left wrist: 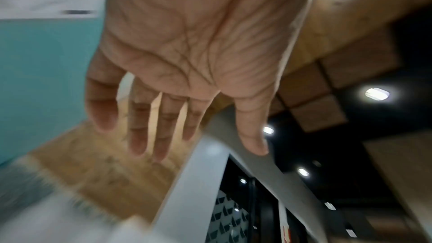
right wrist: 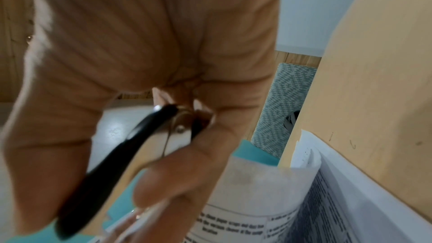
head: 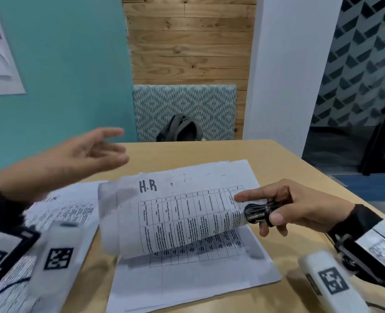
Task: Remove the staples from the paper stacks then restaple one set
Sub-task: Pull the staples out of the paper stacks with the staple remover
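A paper stack (head: 198, 274) lies on the wooden table (head: 277, 159). Its top sheet (head: 171, 213), marked "H.R", is curled up and over toward the left. My right hand (head: 266, 211) grips a black staple remover (head: 258, 212) at the sheet's right edge, with the index finger stretched out onto the paper. The right wrist view shows the staple remover (right wrist: 112, 169) held between thumb and fingers beside the curled sheet (right wrist: 268, 191). My left hand (head: 117, 147) hovers blurred above the table's left side, fingers spread, holding nothing; its bare palm (left wrist: 187, 53) fills the left wrist view. A second printed stack (head: 69, 208) lies at the left.
A teal partition (head: 63, 86) closes off the left side. Behind the table a patterned chair (head: 184, 102) holds a dark backpack (head: 180, 128). The table's right edge (head: 322, 177) drops to blue carpet.
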`<move>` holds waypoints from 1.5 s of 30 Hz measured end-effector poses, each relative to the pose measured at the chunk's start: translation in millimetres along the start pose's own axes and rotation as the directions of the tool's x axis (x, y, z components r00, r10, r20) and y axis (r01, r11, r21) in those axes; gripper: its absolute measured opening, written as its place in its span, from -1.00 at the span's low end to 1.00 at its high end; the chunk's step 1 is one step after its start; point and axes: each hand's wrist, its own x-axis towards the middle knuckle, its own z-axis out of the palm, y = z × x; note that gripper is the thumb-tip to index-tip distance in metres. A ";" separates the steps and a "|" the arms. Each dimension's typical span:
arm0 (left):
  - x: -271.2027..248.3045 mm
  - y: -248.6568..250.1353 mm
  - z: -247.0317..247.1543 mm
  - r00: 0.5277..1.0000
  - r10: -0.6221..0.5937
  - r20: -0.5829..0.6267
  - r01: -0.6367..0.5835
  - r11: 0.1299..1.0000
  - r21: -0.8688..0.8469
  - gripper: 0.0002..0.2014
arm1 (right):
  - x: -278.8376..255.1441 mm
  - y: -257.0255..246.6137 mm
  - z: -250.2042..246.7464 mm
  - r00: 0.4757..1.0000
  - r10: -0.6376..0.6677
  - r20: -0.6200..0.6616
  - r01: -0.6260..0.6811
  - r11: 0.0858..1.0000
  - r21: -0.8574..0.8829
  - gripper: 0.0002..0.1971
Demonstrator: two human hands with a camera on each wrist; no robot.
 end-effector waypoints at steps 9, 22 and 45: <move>42.7 24.7 90.8 0.878 -0.130 0.460 0.057 0.984 0.170 -0.57 | -0.1 2.5 5.2 0.994 0.086 0.061 -0.080 0.992 -0.101 -0.27; 42.6 11.3 101.1 0.859 -0.098 0.503 0.166 0.982 -0.092 -0.81 | 23.5 -66.6 13.6 0.944 -0.095 -0.315 -0.169 0.681 -0.712 -0.56; 36.7 19.3 101.8 0.849 -0.023 0.528 0.194 0.943 -0.270 -0.84 | 45.8 -23.3 39.5 0.835 -0.549 0.025 0.240 0.323 -0.916 -0.55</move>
